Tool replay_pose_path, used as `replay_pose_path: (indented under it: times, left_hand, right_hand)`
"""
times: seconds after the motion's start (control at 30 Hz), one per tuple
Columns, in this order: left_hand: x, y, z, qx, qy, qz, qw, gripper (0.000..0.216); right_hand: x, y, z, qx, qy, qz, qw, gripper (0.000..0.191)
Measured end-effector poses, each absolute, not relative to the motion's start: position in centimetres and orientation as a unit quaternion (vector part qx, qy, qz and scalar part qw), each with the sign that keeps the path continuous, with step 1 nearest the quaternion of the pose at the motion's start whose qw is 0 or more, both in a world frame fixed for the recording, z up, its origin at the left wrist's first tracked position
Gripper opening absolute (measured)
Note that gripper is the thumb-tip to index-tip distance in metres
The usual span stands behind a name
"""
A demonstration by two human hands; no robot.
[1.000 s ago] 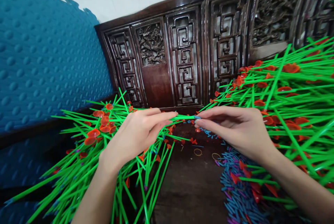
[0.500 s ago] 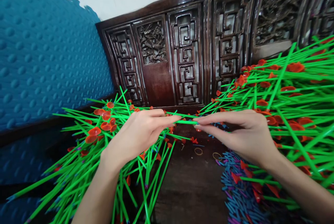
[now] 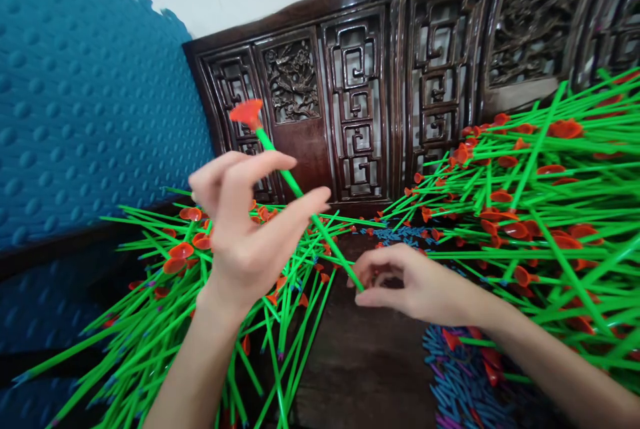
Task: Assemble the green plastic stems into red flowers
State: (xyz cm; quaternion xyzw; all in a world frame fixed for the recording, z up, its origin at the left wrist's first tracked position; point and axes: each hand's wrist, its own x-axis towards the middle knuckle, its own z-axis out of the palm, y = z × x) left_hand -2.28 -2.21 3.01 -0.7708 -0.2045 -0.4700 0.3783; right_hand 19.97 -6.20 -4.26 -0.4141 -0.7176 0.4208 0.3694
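My left hand (image 3: 245,229) is raised above the bench and pinches a green stick (image 3: 300,195) that slants from upper left to lower right. An orange suction cup (image 3: 247,111) tops the stick's upper end. My right hand (image 3: 405,282) is lower, fingers curled around the stick's bottom end just above the dark wooden seat (image 3: 360,362). A pile of green sticks with orange cups (image 3: 165,282) lies under my left hand.
A larger heap of green sticks with orange cups (image 3: 545,195) fills the right side. Small blue and purple caps (image 3: 460,382) are heaped at the lower right. The carved wooden backrest (image 3: 350,102) stands behind, and a blue foam mat (image 3: 85,109) at the left.
My left hand has lifted and tilted the stick from level to slanted, so its orange cup points up. My right hand has dropped down toward the seat, staying at the stick's end.
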Motion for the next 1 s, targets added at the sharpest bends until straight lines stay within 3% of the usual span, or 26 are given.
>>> replay_pose_path:
  times: [0.2, 0.33, 0.53, 0.83, 1.0]
  left_hand:
    - [-1.8, -1.9, 2.8, -0.783, -0.155, -0.577, 0.172, 0.040]
    - [-1.2, -2.6, 2.8, -0.827, -0.165, -0.538, -0.008, 0.047]
    - [-1.4, -2.4, 3.1, -0.867, -0.182, -0.455, 0.090, 0.024]
    - [-1.7, -1.6, 3.0, -0.846, -0.206, -0.462, 0.167, 0.030]
    - [-1.5, -1.2, 2.5, -0.904, -0.126, -0.391, 0.121, 0.026]
  right_hand:
    - [18.9, -5.4, -7.4, -0.439, -0.762, 0.408, 0.245, 0.017]
    - [18.7, -5.3, -8.7, -0.483, -0.787, 0.339, 0.181, 0.013]
    - [18.5, -5.5, -9.8, -0.516, -0.812, 0.236, 0.137, 0.013]
    - [17.8, -5.3, -10.5, -0.510, -0.824, 0.218, 0.117, 0.010]
    - [17.6, -5.5, -10.6, -0.516, -0.828, 0.196, 0.100, 0.012]
